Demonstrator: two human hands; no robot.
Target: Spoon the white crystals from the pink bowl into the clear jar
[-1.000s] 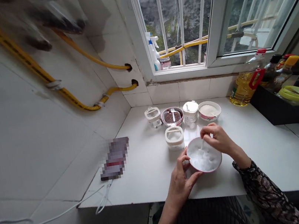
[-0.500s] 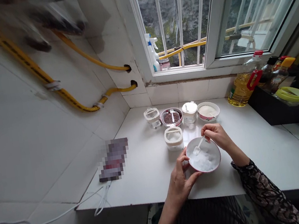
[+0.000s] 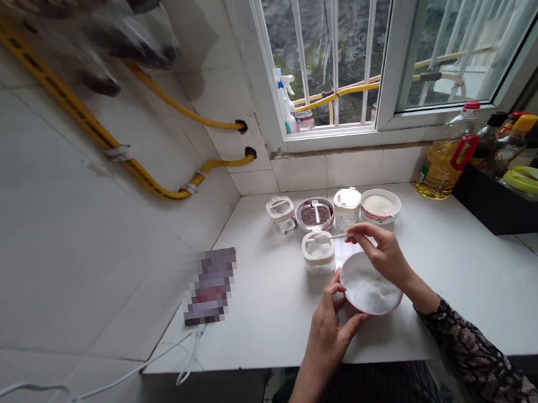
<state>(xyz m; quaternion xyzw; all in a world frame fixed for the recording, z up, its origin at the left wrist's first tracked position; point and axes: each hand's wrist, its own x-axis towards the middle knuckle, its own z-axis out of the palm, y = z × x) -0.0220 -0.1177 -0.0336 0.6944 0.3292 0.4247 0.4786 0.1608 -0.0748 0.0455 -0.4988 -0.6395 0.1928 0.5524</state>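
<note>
My left hand (image 3: 331, 321) grips the near-left rim of a bowl (image 3: 375, 311) that is tilted on the counter. White, powdery or grainy stuff (image 3: 371, 290) lies inside it. Between the fingertips of my right hand (image 3: 377, 249) is the handle of a small white spoon (image 3: 337, 236). The spoon's scoop end reaches over the open top of a square clear jar (image 3: 320, 262) with a cream rim. Whatever is on the scoop is too small to make out.
Behind stand a lidded jar (image 3: 281, 216), a bowl of dark red stuff (image 3: 315, 215), another jar (image 3: 348, 210) and a patterned bowl (image 3: 381, 205) of pale grains. An oil bottle (image 3: 438, 166) and a black box (image 3: 490, 207) of condiments are at right. A blurred dark object (image 3: 211, 285) lies left.
My right hand has moved the spoon from above the bowl leftward and away from me to the jar. My left hand stays on the bowl. The view has shifted slightly.
</note>
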